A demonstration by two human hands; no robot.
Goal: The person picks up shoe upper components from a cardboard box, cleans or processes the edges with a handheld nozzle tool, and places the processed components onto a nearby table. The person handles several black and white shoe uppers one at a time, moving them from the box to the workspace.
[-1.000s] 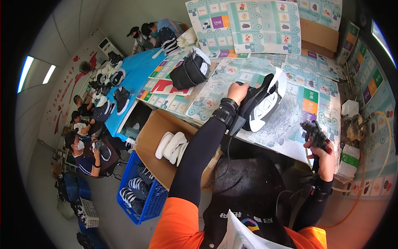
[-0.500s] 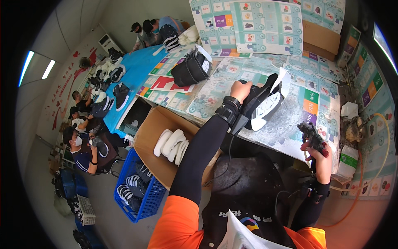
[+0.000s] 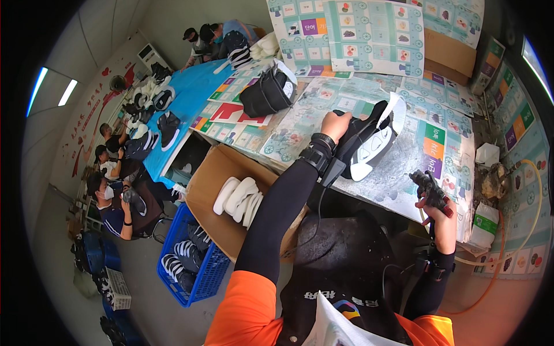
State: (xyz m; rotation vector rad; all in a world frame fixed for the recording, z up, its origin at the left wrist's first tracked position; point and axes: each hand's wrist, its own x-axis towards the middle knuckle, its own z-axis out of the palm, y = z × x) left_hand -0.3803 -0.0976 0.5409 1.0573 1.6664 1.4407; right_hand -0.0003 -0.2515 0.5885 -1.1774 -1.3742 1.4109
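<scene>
On the covered workbench (image 3: 311, 109) lies a black shoe (image 3: 372, 147) on its side, its white and grey patterned sole side toward me and white parts at both ends. My left hand (image 3: 334, 126) is closed on the shoe's left edge, with the fingers partly hidden behind it. A dark, dirty spray gun (image 3: 430, 187) with red parts is gripped in my right hand (image 3: 441, 214), to the right of the shoe and apart from it; its nozzle end points up and left. Another black shoe (image 3: 268, 95) with a white sole rests farther back on the bench.
Left of me, a cardboard box (image 3: 210, 184) holds white shoe inserts (image 3: 236, 199). A blue basket (image 3: 213, 282) with striped shoes stands beside it. Co-workers sit around a blue table (image 3: 196, 92) at far left. Hoses (image 3: 539, 213) hang along the right wall.
My right hand and the spray gun have shifted slightly left, toward the shoe. My left hand and the shoe stay almost where they were.
</scene>
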